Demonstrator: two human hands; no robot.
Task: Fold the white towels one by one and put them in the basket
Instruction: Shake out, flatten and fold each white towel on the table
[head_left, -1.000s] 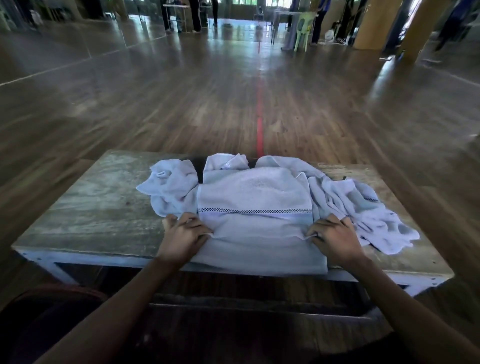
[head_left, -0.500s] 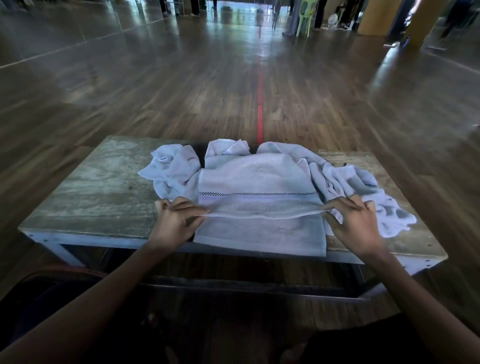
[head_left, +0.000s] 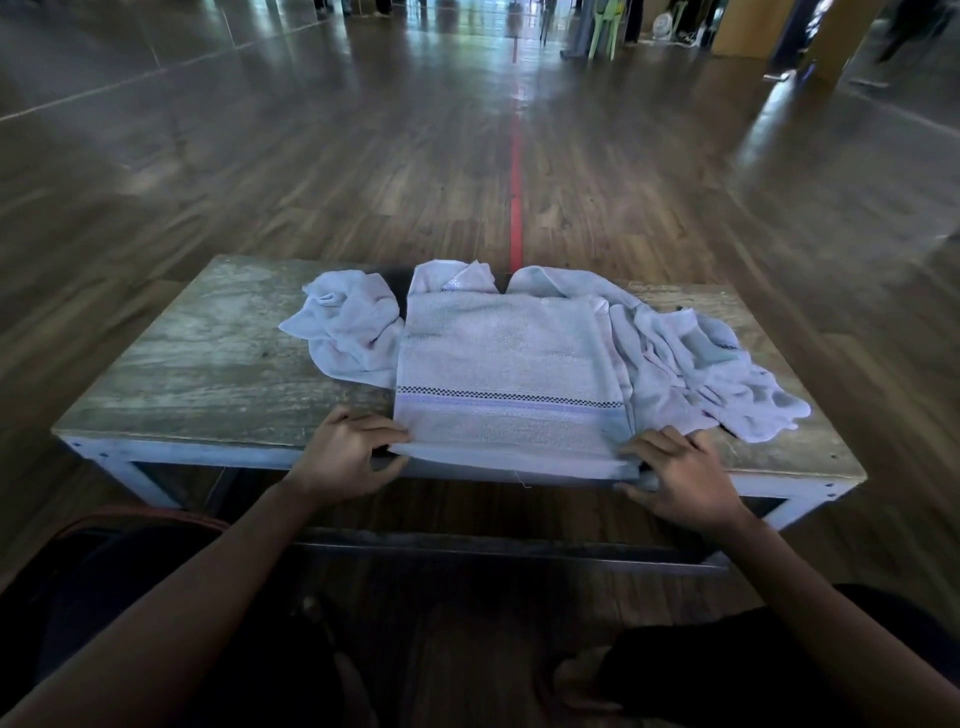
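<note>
Mid-fold on the flat towel: left grip and right grip each pinch a near corner at the desk edge, so next probably a sideways fold.

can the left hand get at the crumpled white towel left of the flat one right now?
Probably yes. The crumpled white towel lies just beyond the left hand on the worn wooden table, nothing between. But that hand grips a near corner of the flat white towel and must release first.
</note>
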